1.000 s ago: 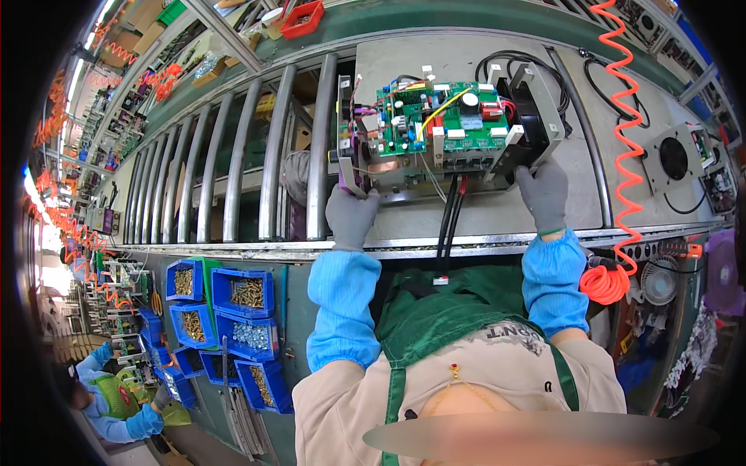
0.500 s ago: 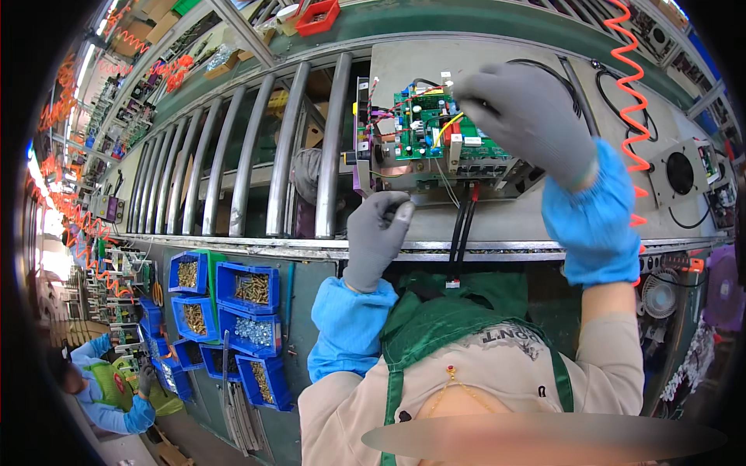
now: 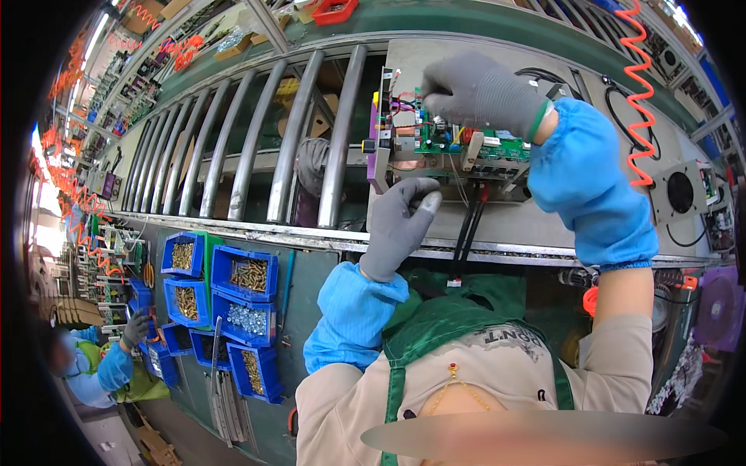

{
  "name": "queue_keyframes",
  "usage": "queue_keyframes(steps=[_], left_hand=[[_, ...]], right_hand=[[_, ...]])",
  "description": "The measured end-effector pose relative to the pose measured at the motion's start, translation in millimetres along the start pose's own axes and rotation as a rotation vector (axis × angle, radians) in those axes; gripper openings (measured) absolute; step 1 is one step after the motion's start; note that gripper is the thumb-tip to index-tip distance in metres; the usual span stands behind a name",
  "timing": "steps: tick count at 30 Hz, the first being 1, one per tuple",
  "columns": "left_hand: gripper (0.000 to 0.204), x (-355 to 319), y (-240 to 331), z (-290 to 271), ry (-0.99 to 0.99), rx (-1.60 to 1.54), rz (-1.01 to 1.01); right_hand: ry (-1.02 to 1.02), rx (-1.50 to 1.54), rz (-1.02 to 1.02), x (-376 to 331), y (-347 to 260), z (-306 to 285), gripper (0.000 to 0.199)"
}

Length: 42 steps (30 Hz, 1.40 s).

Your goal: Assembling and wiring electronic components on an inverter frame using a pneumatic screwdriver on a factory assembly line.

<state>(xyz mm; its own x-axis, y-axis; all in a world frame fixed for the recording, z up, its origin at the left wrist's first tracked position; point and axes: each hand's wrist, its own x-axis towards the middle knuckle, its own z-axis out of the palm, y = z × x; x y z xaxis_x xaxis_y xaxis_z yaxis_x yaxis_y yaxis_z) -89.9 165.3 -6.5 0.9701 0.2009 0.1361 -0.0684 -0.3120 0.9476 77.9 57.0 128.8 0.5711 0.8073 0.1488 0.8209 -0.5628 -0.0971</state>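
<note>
Head view: your right hand (image 3: 478, 89), grip hidden, likely works the circuit board (image 3: 507, 147), left hand (image 3: 400, 225) loosely parted; next calls for gentleness.

Circuit board (image 3: 509, 146): partly covered by the right hand (image 3: 483, 90).
Right hand: fingertips curled out of sight; whether they grip anything cannot be told.
Left hand (image 3: 399, 225): palm turned from view; whether it holds something small between thumb and fingers cannot be told.
Device's right end: hidden behind the right sleeve (image 3: 594, 186).
Orange hose (image 3: 639, 93): cut off by the upper edge; partly hidden behind that sleeve.
Red tray (image 3: 336, 11): touches the upper edge, partly lost.
Small blue bin (image 3: 214, 364): dark contents, too small to tell.
Co-worker (image 3: 101, 377): head blurred.
Wearer's face (image 3: 536, 436): under a blurred oval.
</note>
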Motion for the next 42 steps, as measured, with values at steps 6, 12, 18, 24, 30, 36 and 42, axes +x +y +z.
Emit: queue_keyframes(steps=[6,12,18,24,30,36,42], left_hand=[[0.033,15.0,0.1,8.0,0.089,-0.657,-0.105],[0.025,20.5,-0.4,13.7,0.162,-0.802,-0.116],[0.024,21.4,8.3,12.2,0.066,-1.072,-0.25],[0.022,30.4,0.0,7.3,-0.37,-1.778,-0.19],[0.021,30.8,-5.5,6.6,-0.375,-1.775,-0.129],[0.019,29.9,-10.3,4.9,-0.244,-1.683,-0.216],[0.021,28.5,-15.9,5.2,-0.162,-1.6,-0.249]], right_hand=[[-0.376,0.77,0.153,-0.9,-27.0,3.0,0.021],[-0.345,0.653,0.21,0.2,-28.1,11.5,0.021],[-0.176,0.374,-0.226,-8.9,-16.4,10.6,0.024],[-0.297,0.441,-0.232,-3.9,-11.8,8.3,0.023],[-0.408,0.689,-0.042,-3.2,-16.0,7.5,0.02],[-0.36,0.694,0.156,-2.3,-29.7,5.3,0.017],[-0.218,0.523,0.035,-3.9,-28.4,12.9,0.018]])
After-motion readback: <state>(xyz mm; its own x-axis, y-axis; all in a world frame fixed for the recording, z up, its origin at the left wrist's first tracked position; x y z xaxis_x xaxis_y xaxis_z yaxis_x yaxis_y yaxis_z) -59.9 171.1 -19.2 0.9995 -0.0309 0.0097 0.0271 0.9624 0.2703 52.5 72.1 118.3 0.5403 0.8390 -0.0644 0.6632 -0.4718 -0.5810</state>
